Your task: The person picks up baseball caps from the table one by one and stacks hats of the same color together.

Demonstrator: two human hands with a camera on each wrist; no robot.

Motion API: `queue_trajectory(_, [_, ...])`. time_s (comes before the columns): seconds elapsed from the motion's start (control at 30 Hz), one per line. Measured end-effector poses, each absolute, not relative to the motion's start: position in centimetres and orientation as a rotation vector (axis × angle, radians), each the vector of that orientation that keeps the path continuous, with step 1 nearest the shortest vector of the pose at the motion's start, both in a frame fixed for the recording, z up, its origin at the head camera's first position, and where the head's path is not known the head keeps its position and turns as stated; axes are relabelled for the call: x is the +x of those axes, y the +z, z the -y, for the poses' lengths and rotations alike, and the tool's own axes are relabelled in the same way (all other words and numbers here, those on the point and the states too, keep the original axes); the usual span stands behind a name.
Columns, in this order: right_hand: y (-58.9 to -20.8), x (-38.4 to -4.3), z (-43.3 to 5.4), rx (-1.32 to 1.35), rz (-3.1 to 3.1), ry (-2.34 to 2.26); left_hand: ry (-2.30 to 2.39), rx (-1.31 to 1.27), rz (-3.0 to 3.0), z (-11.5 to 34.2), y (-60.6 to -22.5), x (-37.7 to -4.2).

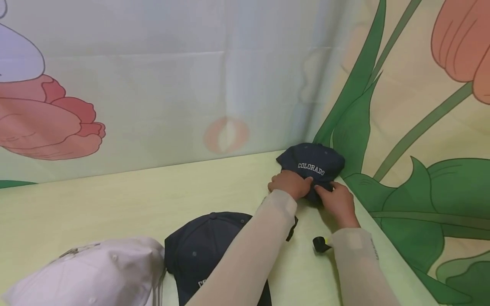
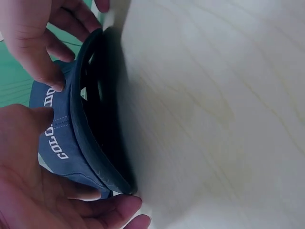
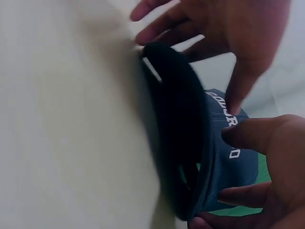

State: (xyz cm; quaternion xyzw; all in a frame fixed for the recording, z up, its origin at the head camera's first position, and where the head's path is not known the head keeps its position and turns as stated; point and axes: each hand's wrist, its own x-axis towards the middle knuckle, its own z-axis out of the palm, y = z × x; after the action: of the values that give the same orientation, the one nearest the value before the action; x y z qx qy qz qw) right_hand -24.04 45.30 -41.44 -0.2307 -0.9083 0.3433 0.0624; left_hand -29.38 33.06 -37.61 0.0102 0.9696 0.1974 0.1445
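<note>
A navy baseball cap [image 1: 306, 155] with white COLORADO lettering sits at the far right corner of the table, its brim toward me. My left hand [image 1: 292, 183] grips the brim's left side, thumb on the front near the lettering. On the opposite side, my right hand [image 1: 338, 204] holds the brim with its thumb also on the front. Both wrist views show the brim [image 2: 102, 157] curved and the dark hollow beneath it. Fingertips of the left hand [image 3: 162, 28] reach the brim's edge near the tabletop.
Another navy cap [image 1: 206, 242] lies nearer, partly covered by my left forearm. A pale cap [image 1: 103, 272] touches it on the left. Patterned curtains [image 1: 172, 106] hang behind and to the right of the pale yellow table [image 1: 134, 199]. A small black device [image 1: 319, 245] is at my right wrist.
</note>
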Motion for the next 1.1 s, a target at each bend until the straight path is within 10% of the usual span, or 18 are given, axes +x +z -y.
queue_trajectory(0.43, [-41.1,-24.2,-47.3,-0.939,2.226,1.908,0.606,0.072,-2.740,-31.6,-37.7,-30.4])
queue_trajectory(1.1, [-38.9,-26.3,-47.9,-0.666,2.374,1.895,0.844,0.228,-2.803,-30.1,-35.2,-32.5])
